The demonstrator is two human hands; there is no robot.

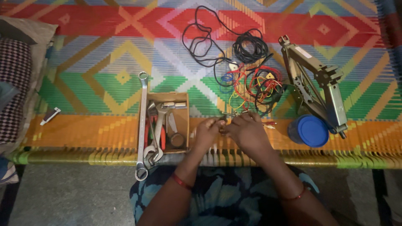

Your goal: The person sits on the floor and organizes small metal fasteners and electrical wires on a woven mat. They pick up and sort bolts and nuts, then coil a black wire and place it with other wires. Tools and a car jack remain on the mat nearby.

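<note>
My left hand (206, 133) and my right hand (247, 130) meet over the front edge of a bright woven mat (104, 67). Together they pinch a small metal tool or wire end (229, 115); its exact kind is too small to tell. Thin wires run from my fingers to a tangle of red, yellow, blue and black wires (251, 83) just beyond. A red thread band sits on each wrist.
A cardboard box (166, 122) of wrenches and pliers lies left of my hands, with a long ring spanner (142, 125) beside it. A blue-lidded round tin (309, 130) and a metal scissor jack (314, 83) sit at right. A black cable coil (250, 47) lies behind. A cushion (14, 83) is at far left.
</note>
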